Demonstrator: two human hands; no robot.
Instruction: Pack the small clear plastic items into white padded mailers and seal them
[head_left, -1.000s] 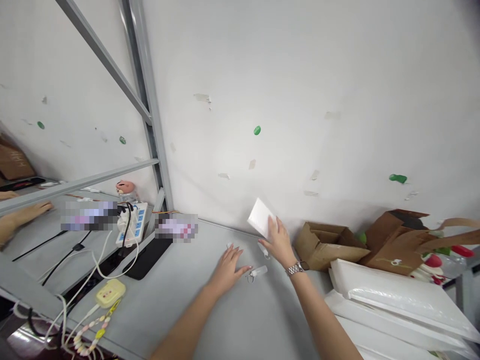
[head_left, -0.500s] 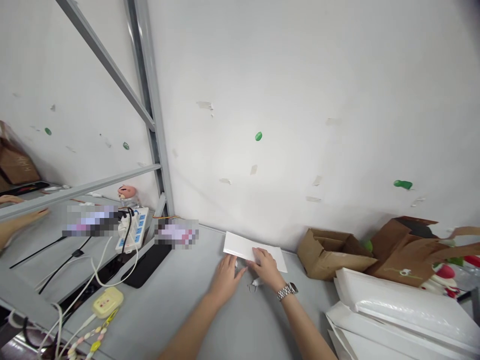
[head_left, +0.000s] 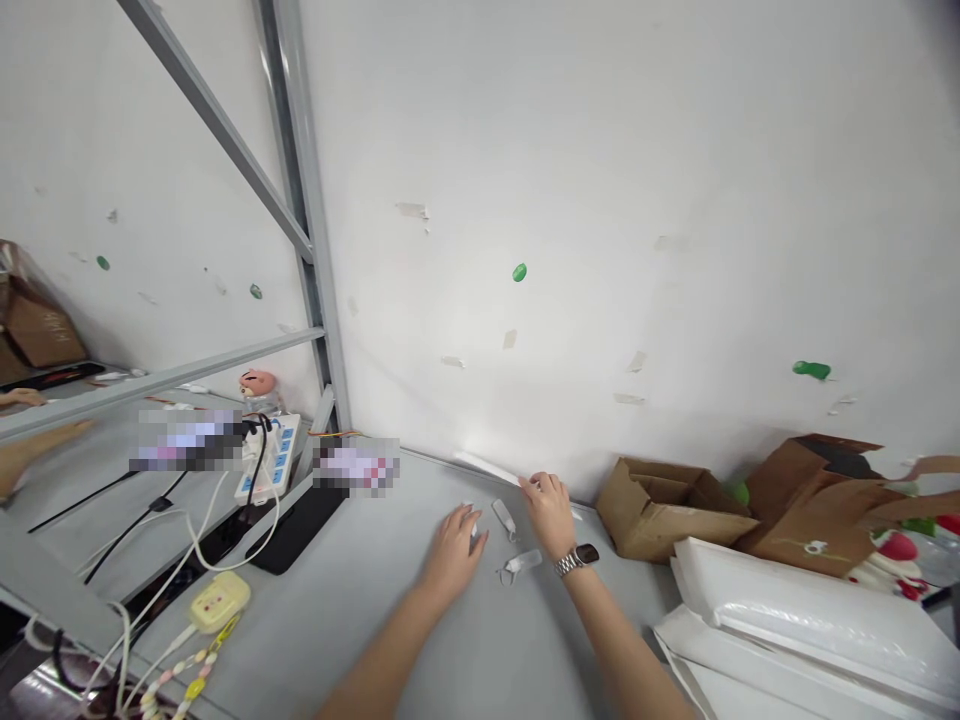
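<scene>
My right hand [head_left: 550,512], with a metal-banded watch on its wrist, grips a flat white piece [head_left: 487,467] that is seen nearly edge-on near the wall. My left hand [head_left: 451,550] rests on the grey tabletop with fingers curled around something small and whitish, mostly hidden. Between my hands lie two small clear items with loops, one [head_left: 504,516] further back and one [head_left: 523,563] closer to me.
An open cardboard box [head_left: 671,515], a brown paper bag [head_left: 802,500] and white padded packets [head_left: 817,610] are at the right. A power strip [head_left: 277,460], cables, a black object [head_left: 300,530] and a yellow case [head_left: 220,602] lie left, beside a metal frame [head_left: 319,290].
My right hand has lifted and tilted the white piece back toward the wall, uncovering the small clear items. My left hand has come off the white piece and stays near its place.
</scene>
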